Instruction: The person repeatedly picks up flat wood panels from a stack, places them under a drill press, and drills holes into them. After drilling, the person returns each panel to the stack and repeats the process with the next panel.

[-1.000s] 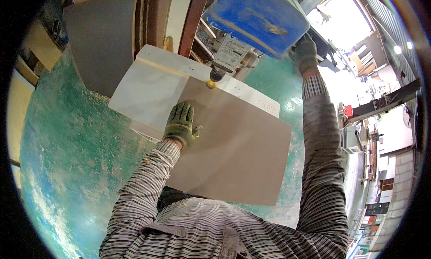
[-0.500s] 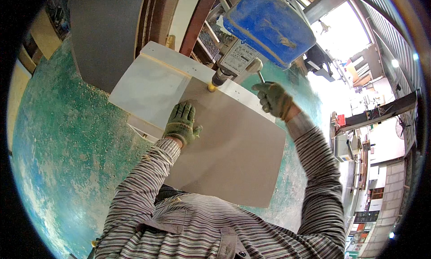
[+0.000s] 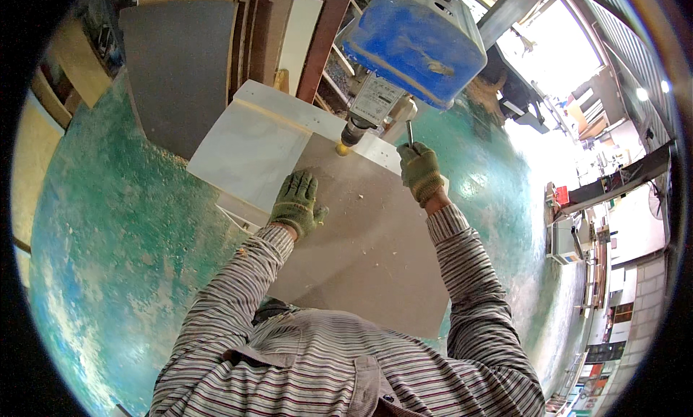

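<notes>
A grey-brown board [image 3: 368, 251] lies across the white table [image 3: 253, 146] of a drill press with a blue housing [image 3: 415, 45]. My left hand [image 3: 295, 204], in a green work glove, rests flat on the board near its left edge, fingers stretched out. My right hand [image 3: 420, 170], gloved alike, is wrapped round the metal feed lever [image 3: 410, 132] at the drill's right side. Beneath the dark chuck [image 3: 353, 131], the yellowish drill bit [image 3: 342, 149] meets the board's far edge; its tip is hidden. Small chips lie scattered on the board.
A large dark panel [image 3: 177, 70] leans at the far left, beside several upright boards [image 3: 263, 34]. Green floor [image 3: 130, 222] with worn patches surrounds the table. A cabinet-like machine [image 3: 563, 240] stands off to the right.
My right hand and the feed lever have swung down and to the left, toward me. Chips have appeared on the board. My left hand stays flat in place.
</notes>
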`<act>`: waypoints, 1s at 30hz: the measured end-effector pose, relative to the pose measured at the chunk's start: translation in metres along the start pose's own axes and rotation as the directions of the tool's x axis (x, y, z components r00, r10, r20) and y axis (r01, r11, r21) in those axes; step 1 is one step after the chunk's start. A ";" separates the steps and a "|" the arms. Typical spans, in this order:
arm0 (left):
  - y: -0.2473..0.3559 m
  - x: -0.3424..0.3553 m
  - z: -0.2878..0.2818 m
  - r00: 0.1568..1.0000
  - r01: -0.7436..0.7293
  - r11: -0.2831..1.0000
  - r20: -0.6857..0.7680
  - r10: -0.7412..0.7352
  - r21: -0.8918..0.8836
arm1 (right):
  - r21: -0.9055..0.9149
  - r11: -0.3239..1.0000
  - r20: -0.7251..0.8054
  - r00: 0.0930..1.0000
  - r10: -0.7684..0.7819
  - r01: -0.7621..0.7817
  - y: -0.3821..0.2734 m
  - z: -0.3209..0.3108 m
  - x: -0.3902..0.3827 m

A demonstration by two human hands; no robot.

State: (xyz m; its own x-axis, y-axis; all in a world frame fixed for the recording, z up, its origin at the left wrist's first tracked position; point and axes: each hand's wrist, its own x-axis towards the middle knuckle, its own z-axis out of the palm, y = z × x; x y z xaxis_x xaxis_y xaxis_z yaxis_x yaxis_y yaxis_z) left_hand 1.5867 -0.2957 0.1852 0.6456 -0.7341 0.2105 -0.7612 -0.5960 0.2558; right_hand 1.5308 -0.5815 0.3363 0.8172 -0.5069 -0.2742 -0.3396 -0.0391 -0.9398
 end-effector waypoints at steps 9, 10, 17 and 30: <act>0.003 -0.002 -0.003 0.994 0.027 0.999 0.105 -0.029 0.027 | 0.035 0.994 0.027 0.994 0.101 -0.102 -0.004 -0.006 0.003; 0.003 -0.001 -0.003 0.993 0.035 0.999 0.108 -0.038 0.027 | -0.057 0.998 -0.013 1.000 -0.023 0.023 0.004 -0.004 0.007; 0.003 -0.001 -0.006 0.996 0.015 1.000 0.087 -0.015 0.008 | -0.494 0.804 -0.194 0.860 -0.473 0.331 0.053 0.005 0.026; 0.002 -0.001 0.005 0.992 0.054 0.997 0.111 -0.060 0.054 | -0.523 0.691 -0.288 0.659 -0.695 0.500 0.096 0.018 0.054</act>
State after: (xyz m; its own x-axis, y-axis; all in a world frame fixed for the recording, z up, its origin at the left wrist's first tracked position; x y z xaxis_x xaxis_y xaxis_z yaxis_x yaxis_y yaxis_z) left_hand 1.5840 -0.2976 0.1809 0.6789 -0.7289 0.0887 -0.7275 -0.6513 0.2159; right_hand 1.5506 -0.5967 0.2275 0.6406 -0.5549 0.5307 -0.0697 -0.7303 -0.6795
